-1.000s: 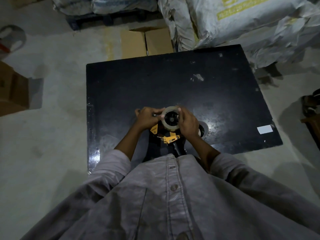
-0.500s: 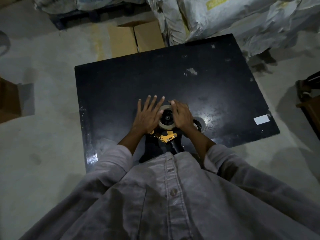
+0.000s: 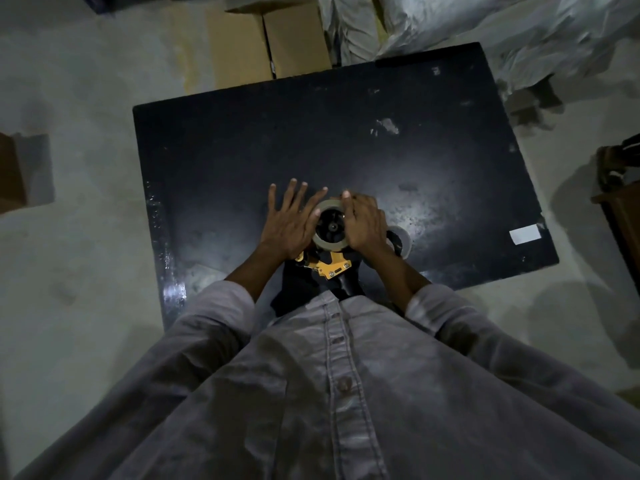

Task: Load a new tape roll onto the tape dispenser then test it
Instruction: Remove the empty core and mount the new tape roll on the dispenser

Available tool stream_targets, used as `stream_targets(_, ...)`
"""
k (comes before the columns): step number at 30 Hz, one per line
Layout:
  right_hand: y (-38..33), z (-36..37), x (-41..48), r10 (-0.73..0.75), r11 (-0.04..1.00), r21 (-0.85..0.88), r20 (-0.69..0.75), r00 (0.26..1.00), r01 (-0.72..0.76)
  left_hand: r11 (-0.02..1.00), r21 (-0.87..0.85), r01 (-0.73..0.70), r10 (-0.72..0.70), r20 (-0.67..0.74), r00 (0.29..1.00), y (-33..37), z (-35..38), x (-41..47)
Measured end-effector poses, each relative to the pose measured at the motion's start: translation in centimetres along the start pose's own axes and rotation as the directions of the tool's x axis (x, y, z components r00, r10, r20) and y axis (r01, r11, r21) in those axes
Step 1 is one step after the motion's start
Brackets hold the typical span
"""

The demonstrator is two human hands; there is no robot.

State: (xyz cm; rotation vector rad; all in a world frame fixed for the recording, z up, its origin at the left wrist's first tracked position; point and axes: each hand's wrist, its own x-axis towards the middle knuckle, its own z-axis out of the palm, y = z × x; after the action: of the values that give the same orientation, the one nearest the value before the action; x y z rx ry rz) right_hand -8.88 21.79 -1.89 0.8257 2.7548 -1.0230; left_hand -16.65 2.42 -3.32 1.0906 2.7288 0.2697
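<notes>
The tape dispenser (image 3: 329,268), black with a yellow frame, lies on the black table (image 3: 242,133) close to my body. A pale tape roll (image 3: 327,242) sits around the dispenser's black hub. My left hand (image 3: 291,220) is flat with its fingers spread, its thumb side pressing against the roll's left edge. My right hand (image 3: 363,221) curls over the roll's right side, with a fingertip on its top rim. A second roll (image 3: 403,239) lies on the table just right of my right wrist, partly hidden by it.
A small white label (image 3: 524,234) lies near the table's right front corner. Cardboard boxes (image 3: 270,39) and pale sacks (image 3: 450,22) stand beyond the far edge. A brown box (image 3: 10,171) sits on the floor at left, dark furniture (image 3: 620,202) at right.
A second ago my left hand's fingers were curled at the roll; they have since opened flat and spread. My right hand stays on the roll. The head camera has moved a little.
</notes>
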Motion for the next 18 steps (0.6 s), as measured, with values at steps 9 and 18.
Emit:
stream_targets(9, 1.1, 1.1, 0.9, 0.017, 0.997, -0.075, -0.005, 1.0, -0.018, 0.999, 0.046, 0.019, -0.022, 0.066, 0.998, 0.3, -0.2, 0.0)
stream_targets(18, 1.8, 1.7, 1.4, 0.025, 0.982, -0.186, 0.022, 0.999, -0.021, 0.99, 0.126, 0.067, -0.087, 0.162, 0.983, 1.2, -0.7, 0.1)
